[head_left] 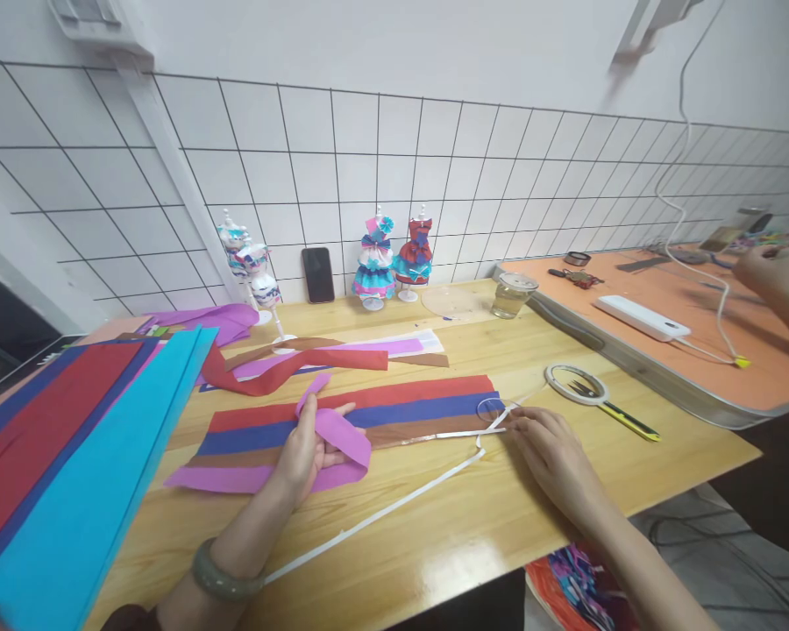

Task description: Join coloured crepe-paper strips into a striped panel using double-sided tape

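So, where's the purple strip (351, 438)?

7 o'clock in view, looped over the left hand (306, 456). Thumb and fingers hold it loosely, fingers part spread. Its tail seems to run flat along the table (421, 552), between 8 and 9 o'clock from that hand.

Right hand (558, 451)?

4 o'clock. Fingers narrow, tips together on the white strip (401, 501), at the brown strip's (394, 436) 3 o'clock end. Tips partly hidden; can't tell how hard they press.

Handling?

Purple looks light and limp: drapes, curls, nothing to push on. Should crease easily, probably not slippery. I'd take it near an end, by both edges; a mid-span grip likely twists it.

White one?

Thin, narrow, slack. May tear or stick if yanked. Pinch close to the tip, pull low and slow.

Flat ones?

Red strip (427, 390) farthest, blue strip (427, 409), then brown, between 6 and 7 o'clock. Probably shift at a brush; flat palm beats a pinch.

Clutter?

Roll (582, 400) at 1 o'clock from the right hand, cutter (631, 422) between 2 and 3.
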{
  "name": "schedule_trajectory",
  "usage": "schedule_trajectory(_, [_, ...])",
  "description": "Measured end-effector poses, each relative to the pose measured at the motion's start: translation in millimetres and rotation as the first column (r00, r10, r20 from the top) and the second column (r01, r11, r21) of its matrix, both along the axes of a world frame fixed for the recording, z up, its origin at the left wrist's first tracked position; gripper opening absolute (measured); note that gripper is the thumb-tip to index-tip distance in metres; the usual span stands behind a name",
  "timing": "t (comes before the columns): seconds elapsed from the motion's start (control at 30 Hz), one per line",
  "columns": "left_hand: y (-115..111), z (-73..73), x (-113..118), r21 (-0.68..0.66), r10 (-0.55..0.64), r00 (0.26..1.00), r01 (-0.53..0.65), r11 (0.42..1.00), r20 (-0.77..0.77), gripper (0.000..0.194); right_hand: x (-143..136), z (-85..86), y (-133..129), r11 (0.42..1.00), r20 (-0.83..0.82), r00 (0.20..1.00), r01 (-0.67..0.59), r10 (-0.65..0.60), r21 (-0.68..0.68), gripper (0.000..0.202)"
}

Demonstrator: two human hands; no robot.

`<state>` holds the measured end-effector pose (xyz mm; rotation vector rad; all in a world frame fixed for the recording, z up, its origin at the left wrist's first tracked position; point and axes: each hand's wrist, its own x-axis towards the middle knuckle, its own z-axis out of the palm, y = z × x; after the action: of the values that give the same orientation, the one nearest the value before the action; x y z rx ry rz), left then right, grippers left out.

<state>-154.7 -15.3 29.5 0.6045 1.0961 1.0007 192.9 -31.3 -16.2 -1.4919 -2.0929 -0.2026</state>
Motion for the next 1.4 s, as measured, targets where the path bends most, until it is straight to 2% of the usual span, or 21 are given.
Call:
schedule_trajectory(0.13, [-1,0.2,1,0.018,0.034,0.999,-0.034,0.999,0.008,0.061,18,-3.4,5,0.996,0.005,0.996,0.084,-0.084,0.009,0.024])
schedule_trajectory(0.27, [-1,1.1,1,-0.010,0.007,1.000,-0.007,1.000,0.009,0.065,32,-4.1,8,0.988,-0.004,0.988,0.151,-0.151,-0.003,0.027])
schedule_trajectory(0.47, [-1,0.6,1,0.005,0.005,1.000,-0.005,1.000,0.000,0.065,41,-7.4,7,0.983,-0.037,0.982,0.184,-0.185,-0.015,0.027])
schedule_trajectory(0.6, [-1,1.0,2,-0.002,0.004,1.000,-0.004,1.000,0.007,0.063,34,-5.2,7,0.993,-0.044,0.992,0.118,-0.118,-0.009,0.028])
schedule_trajectory(0.8, [-2,7.2,5,-0.017,0.042,0.999,-0.042,0.999,-0.021,0.057,16,11.3,11,1.000,-0.028,0.999,-0.024,0.023,-0.014,0.047])
schedule_trajectory(0.97, [-2,9.5,6,-0.024,0.027,0.999,-0.028,0.999,-0.029,0.060,8,13.7,18,0.990,0.127,0.983,-0.127,0.133,-0.056,0.038])
schedule_trajectory(1.07, [-2,7.9,5,-0.021,0.021,0.999,-0.021,1.000,-0.031,0.062,5,12.2,19,0.989,0.220,0.966,-0.118,0.135,-0.091,0.036])
schedule_trajectory(1.17, [-2,4.6,4,-0.012,0.017,1.000,-0.018,1.000,-0.025,0.063,3,14.1,18,0.991,0.236,0.966,-0.086,0.108,-0.101,0.039])
schedule_trajectory(1.3, [-2,2.8,3,0.004,0.003,1.000,-0.003,1.000,-0.018,0.063,0,23.7,32,0.988,0.124,0.989,-0.067,0.085,-0.140,0.038])
schedule_trajectory(1.4, [-2,4.5,5,0.008,0.013,0.999,-0.013,1.000,-0.050,0.062,-4,30.8,60,0.964,0.038,0.999,0.011,-0.001,-0.267,0.035])
